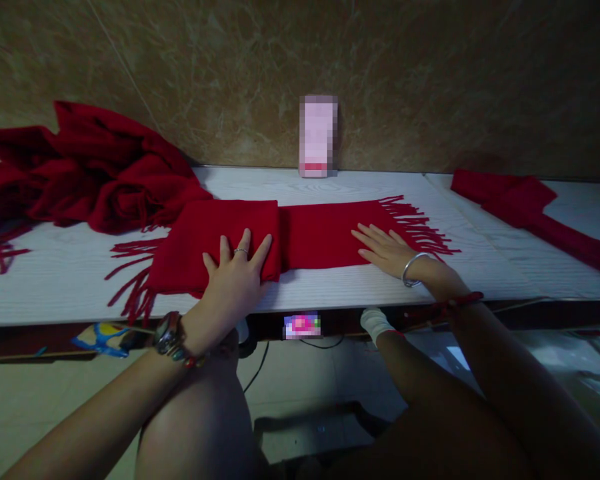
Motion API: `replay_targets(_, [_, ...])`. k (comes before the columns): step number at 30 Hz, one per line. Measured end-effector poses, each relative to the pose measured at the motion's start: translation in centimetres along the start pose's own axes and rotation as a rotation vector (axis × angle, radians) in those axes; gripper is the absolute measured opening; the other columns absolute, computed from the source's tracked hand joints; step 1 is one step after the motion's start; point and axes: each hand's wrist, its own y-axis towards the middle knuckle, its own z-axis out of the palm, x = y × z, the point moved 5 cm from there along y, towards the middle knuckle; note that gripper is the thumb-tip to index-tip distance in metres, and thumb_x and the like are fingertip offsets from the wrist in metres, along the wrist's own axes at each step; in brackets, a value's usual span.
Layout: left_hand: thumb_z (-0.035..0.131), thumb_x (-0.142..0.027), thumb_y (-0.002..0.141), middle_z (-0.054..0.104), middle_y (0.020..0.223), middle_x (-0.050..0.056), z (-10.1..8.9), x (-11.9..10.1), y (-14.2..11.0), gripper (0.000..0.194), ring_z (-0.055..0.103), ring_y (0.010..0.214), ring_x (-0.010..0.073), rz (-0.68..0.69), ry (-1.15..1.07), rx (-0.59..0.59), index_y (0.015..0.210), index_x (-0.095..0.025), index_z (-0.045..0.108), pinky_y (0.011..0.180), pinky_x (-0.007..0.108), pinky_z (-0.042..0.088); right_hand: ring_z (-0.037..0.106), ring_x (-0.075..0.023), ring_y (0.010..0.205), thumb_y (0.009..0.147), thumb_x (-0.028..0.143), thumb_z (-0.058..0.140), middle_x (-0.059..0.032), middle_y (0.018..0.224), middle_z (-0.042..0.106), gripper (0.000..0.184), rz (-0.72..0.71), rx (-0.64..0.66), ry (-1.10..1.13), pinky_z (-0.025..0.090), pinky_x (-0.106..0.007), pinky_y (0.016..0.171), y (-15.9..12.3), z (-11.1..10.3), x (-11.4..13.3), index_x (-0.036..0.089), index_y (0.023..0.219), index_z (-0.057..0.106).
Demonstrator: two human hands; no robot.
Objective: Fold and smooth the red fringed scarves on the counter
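A red fringed scarf [325,233] lies across the white wood-grain table [330,285], its left part folded over into a thicker layer. My left hand [237,273] rests on that folded part with fingers spread. Farther right, my right hand [387,252] lies flat on the single-looking stretch, close to the right fringe. Neither hand grips the cloth. Loose fringe also hangs out at the scarf's left end, towards the table's front edge.
A crumpled heap of red cloth [95,173] is at the left, touching the folded scarf. Another red cloth piece [515,207] lies at the right. A blurred pink upright object [319,137] stands against the brown marbled wall [230,80]. My legs are below the table edge.
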Motion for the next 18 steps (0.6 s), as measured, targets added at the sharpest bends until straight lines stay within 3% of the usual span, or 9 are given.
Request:
replay_targets(4, [0.052, -0.033, 0.084, 0.019, 0.153, 0.016, 0.1, 0.0, -0.2, 0.07, 0.02, 0.134, 0.0509, 0.023, 0.012, 0.07, 0.147, -0.025, 0.023, 0.094, 0.071, 0.031, 0.021, -0.0247, 0.14, 0.091, 0.047, 0.029, 0.0025, 0.153, 0.025, 0.054, 0.018, 0.003, 0.007, 0.024, -0.054, 0.11, 0.0, 0.0, 0.1, 0.036, 0.144, 0.029])
replay_targets(7, [0.046, -0.027, 0.086, 0.021, 0.154, 0.013, -0.3, 0.8, -0.3, 0.06, 0.02, 0.135, 0.047, 0.067, 0.002, 0.108, 0.144, -0.025, 0.03, 0.098, 0.068, 0.031, 0.02, -0.0245, 0.14, 0.091, 0.047, 0.03, 0.0023, 0.154, 0.025, 0.054, 0.038, 0.013, 0.009, 0.023, -0.053, 0.111, -0.1, -0.1, 0.1, 0.034, 0.144, 0.03])
replay_targets(10, [0.037, -0.019, 0.086, 0.031, 0.151, 0.01, -1.2, 2.3, -0.3, 0.059, 0.032, 0.135, 0.0336, 0.125, -0.107, 0.086, 0.144, -0.023, 0.03, 0.105, 0.055, 0.034, 0.022, -0.0239, 0.14, 0.091, 0.047, 0.03, 0.0034, 0.153, 0.026, 0.053, 0.029, -0.005, 0.014, 0.024, -0.052, 0.111, -0.2, -0.2, -0.1, 0.036, 0.143, 0.031])
replay_targets(12, [0.034, -0.016, 0.086, 0.032, 0.15, 0.006, -1.9, 3.0, -0.4, 0.06, 0.036, 0.134, 0.0253, 0.197, -0.174, 0.001, 0.145, -0.026, 0.027, 0.107, 0.046, 0.035, 0.023, -0.0238, 0.139, 0.091, 0.047, 0.031, 0.0038, 0.153, 0.027, 0.052, 0.016, -0.024, 0.019, 0.025, -0.052, 0.11, -0.2, -0.3, -0.1, 0.038, 0.142, 0.032])
replay_targets(14, [0.037, -0.017, 0.085, 0.03, 0.151, 0.003, -1.6, 3.2, -0.7, 0.059, 0.031, 0.136, 0.028, 0.254, -0.14, -0.024, 0.143, -0.03, 0.032, 0.106, 0.051, 0.034, 0.022, -0.024, 0.14, 0.091, 0.047, 0.03, 0.0032, 0.153, 0.027, 0.053, 0.022, -0.023, 0.02, 0.024, -0.052, 0.111, -0.2, -0.3, -0.2, 0.036, 0.143, 0.031])
replay_targets(18, [0.05, -0.021, 0.083, 0.029, 0.151, 0.007, 0.8, 2.8, -1.5, 0.058, 0.022, 0.137, 0.0424, 0.293, 0.013, 0.028, 0.138, -0.031, 0.041, 0.099, 0.07, 0.028, 0.022, -0.024, 0.14, 0.091, 0.048, 0.03, 0.0035, 0.153, 0.026, 0.053, 0.034, -0.018, 0.021, 0.023, -0.052, 0.111, -0.2, -0.2, -0.3, 0.036, 0.143, 0.031])
